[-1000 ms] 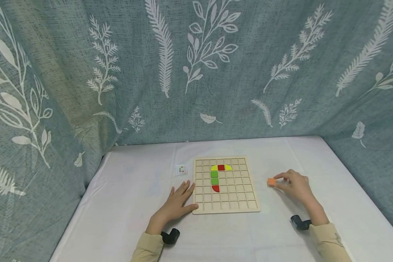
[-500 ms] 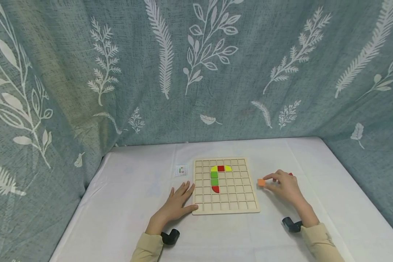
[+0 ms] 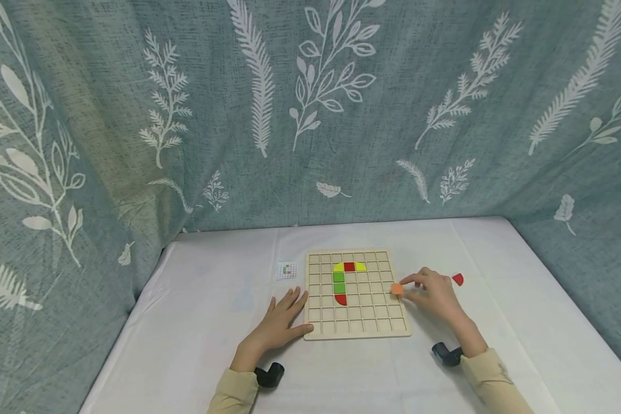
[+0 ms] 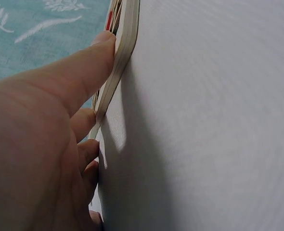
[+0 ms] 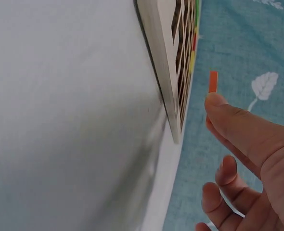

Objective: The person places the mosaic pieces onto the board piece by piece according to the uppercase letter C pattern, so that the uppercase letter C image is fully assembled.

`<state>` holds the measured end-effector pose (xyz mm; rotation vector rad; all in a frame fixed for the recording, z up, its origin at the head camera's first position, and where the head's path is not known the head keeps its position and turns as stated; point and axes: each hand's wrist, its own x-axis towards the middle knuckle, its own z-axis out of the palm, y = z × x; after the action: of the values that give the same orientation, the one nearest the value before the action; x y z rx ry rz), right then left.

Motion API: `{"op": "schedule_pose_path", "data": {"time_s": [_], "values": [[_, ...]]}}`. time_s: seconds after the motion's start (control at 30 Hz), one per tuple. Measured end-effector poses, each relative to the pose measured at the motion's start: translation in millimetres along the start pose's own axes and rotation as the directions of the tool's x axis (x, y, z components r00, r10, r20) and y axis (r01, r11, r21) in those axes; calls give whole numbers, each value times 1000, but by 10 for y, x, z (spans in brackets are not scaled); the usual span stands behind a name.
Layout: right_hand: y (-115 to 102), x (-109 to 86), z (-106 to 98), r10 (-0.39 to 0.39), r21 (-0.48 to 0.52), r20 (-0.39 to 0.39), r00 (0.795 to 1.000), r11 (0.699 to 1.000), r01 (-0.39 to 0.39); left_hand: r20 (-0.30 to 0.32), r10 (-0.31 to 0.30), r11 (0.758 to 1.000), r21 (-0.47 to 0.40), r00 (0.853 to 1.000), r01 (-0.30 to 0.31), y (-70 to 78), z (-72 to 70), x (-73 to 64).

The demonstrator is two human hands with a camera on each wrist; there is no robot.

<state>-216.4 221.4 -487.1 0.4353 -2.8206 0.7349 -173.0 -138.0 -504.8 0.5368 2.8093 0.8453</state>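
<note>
A pale wooden grid board (image 3: 357,328) lies on the white table. Set in its cells are two yellow rounded pieces, a red square (image 3: 349,267), two green squares (image 3: 338,282) and a red quarter-round piece (image 3: 341,299). My right hand (image 3: 434,294) pinches a thin orange square tile (image 3: 397,289) between thumb and forefinger, over the board's right edge. In the right wrist view the orange tile (image 5: 213,82) is held edge-on above the board. My left hand (image 3: 276,323) lies with fingers spread at the board's left edge, its thumb (image 4: 101,53) on the frame.
A small printed card (image 3: 287,270) with a coloured grid pattern lies left of the board's top. To the right of my right hand is a loose red wedge-shaped piece (image 3: 457,279). A patterned blue-green curtain (image 3: 300,115) hangs behind the table.
My right hand has moved left with the orange tile, from the tablecloth to over the board's right edge. The red wedge-shaped piece has come into view behind it. My left hand stays put.
</note>
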Motion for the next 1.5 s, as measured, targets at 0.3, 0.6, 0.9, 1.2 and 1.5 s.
{"op": "schedule_pose_path", "data": {"time_s": [0.3,0.6,0.9,1.2,1.5], "values": [[-118,26,98,2,10,21,1000,1000,-2,3,0,1000,-1,1000,0,11,-14,-6],[-208,56,168,-30,32,31,999,999,30,4,4,1000,4,1000,-4,37,-38,-11],[-352,81,204,-76,57,26,997,996,75,9,10,1000,12,1000,-10,15,-27,-19],[-452,125,322,-67,65,57,996,996,63,7,-6,1000,9,1000,6,20,-19,-12],[-542,144,384,-99,80,60,993,992,94,2,9,1000,10,1000,-9,26,-28,-9]]}}
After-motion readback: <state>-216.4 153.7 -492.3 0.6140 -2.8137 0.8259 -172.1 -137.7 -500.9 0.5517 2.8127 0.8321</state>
